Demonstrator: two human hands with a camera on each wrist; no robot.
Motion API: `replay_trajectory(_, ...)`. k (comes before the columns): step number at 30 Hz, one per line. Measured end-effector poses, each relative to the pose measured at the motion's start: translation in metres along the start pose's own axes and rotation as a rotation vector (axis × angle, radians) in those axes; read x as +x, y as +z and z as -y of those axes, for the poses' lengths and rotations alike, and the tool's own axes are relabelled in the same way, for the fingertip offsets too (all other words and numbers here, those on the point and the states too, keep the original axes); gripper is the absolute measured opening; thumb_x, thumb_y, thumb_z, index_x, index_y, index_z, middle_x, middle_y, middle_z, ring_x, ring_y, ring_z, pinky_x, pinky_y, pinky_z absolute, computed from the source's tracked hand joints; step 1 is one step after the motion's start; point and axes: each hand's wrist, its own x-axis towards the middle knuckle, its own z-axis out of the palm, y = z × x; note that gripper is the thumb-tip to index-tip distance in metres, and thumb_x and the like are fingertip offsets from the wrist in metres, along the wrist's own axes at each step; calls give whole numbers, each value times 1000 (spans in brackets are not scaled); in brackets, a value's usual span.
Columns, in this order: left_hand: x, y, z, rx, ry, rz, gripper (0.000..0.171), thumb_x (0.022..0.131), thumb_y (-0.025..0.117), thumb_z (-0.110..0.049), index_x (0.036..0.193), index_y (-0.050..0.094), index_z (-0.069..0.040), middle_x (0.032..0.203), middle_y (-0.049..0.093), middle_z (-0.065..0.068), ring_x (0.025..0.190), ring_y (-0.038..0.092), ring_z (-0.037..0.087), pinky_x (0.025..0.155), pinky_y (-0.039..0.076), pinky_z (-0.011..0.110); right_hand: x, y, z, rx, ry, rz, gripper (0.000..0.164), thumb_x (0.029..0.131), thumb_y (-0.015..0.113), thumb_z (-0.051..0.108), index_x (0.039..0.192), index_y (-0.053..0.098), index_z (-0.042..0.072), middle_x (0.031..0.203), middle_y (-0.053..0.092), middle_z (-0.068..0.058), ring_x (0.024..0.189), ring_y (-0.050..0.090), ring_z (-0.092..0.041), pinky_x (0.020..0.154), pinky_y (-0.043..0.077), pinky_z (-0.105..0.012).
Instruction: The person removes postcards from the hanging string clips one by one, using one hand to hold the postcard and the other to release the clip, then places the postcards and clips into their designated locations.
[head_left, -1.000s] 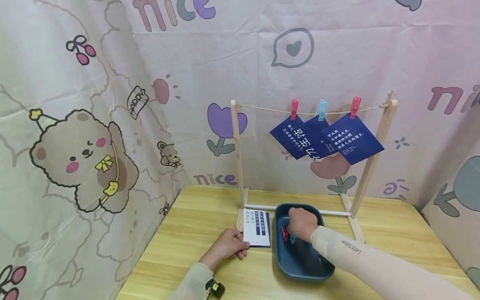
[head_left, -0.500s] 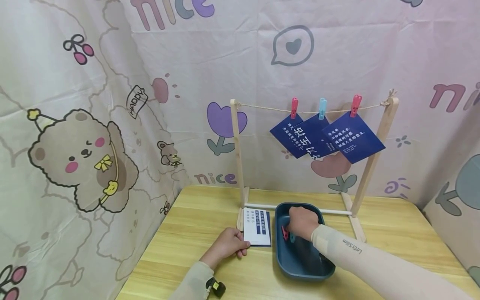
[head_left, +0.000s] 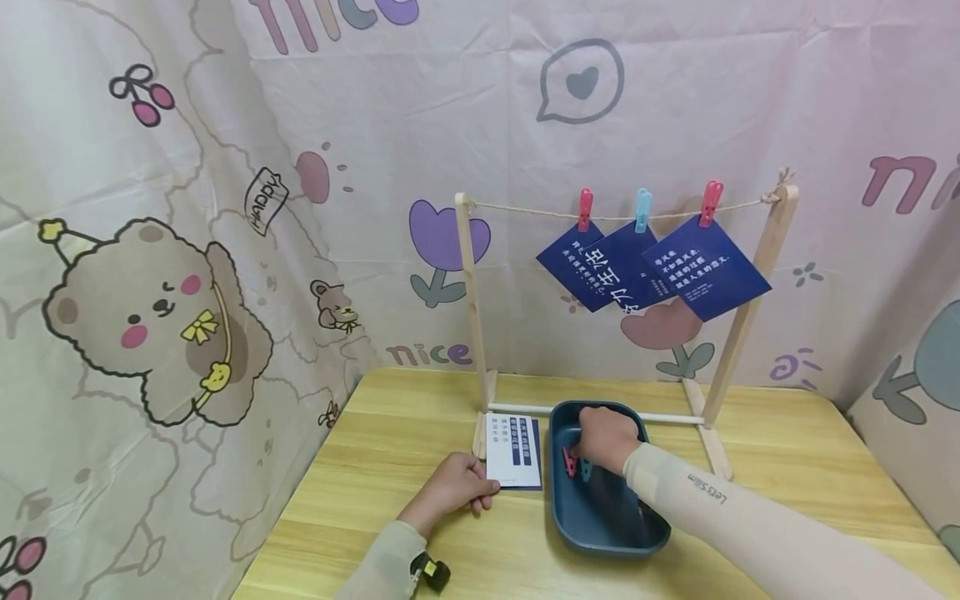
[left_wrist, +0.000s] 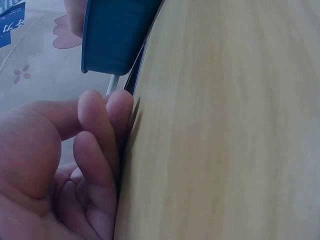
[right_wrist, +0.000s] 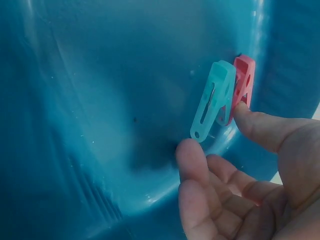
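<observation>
My left hand (head_left: 455, 487) rests on the table at the lower left corner of a white printed card (head_left: 513, 454); its thumb lies over the corner and the other fingers curl below. A blue edge shows under this card. My right hand (head_left: 606, 439) reaches into a dark blue plastic basin (head_left: 557, 508). In the right wrist view, a teal clothespin (right_wrist: 214, 100) and a red clothespin (right_wrist: 244, 82) lie side by side in the basin. My thumb tip is at the red one, my index fingertip right at the teal one's lower end, with the fingers loosely bent.
Behind the basin stands a wooden frame (head_left: 474, 317) with a string (head_left: 525, 210). Three blue cards hang from it, the right one (head_left: 705, 267) by a red clothespin (head_left: 711, 203), the middle one by a light blue clothespin (head_left: 642, 210). A patterned cloth (head_left: 360, 100) surrounds the table.
The view has shifted slightly. Within the basin, my right hand has moved only a little by the clothespins. My left hand stays at the card's corner.
</observation>
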Motion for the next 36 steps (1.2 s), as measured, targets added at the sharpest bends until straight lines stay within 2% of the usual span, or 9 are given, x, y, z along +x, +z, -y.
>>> replay_trajectory(29, -1, -1, -1, -5, -2, 1, 22, 94, 84, -11, 95, 64, -2, 73, 74, 12, 56, 67, 13, 53, 60, 24, 1, -2, 1, -40, 1, 23, 32, 88, 92, 30, 78, 69, 11, 64, 63, -3, 59, 61, -21, 51, 47, -34)
replay_trajectory(36, -2, -4, -4, 4, -6, 26, 21, 96, 82, -14, 95, 65, -2, 72, 74, 11, 55, 66, 12, 51, 57, 20, 2, -1, 1, -41, 8, 28, 32, 87, 92, 30, 78, 69, 11, 64, 63, -3, 60, 61, -21, 51, 48, -34)
